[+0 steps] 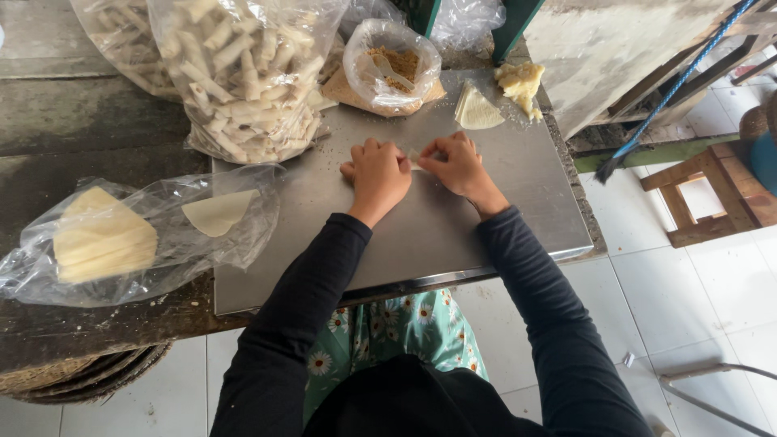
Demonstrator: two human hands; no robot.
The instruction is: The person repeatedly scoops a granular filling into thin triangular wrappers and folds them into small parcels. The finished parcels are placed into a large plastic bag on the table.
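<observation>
Pastry wrapper (414,154), pale and thin, lies pinched between both hands at the far middle of the steel desk (518,202), most of it hidden under the fingers so only a small strip shows. It looks very light, soft and limp, the kind of sheet that tears or creases if pulled hard, so I judge it best held lightly at its two ends with the fingertips, as it is now. From the strip that shows, its long axis seems to run left to right across the desk, one end toward each hand; whether it is already rolled I cannot tell. The left hand (376,171) is curled knuckles-up over the wrapper's left end, fingers closed narrowly on it; the right hand (457,164) meets it from the other side, fingertips pinched on the right end. Beyond the wrapper stands an open bag of brown crumbly filling (394,65). Right of the wrapper and further back lie a folded triangular wrapper (476,111) and a lump of pale dough (520,82). Left of the wrapper and further back sits a big clear bag of finished rolls (243,73). Left and nearer the person is a plastic bag of stacked wrappers (104,239).
</observation>
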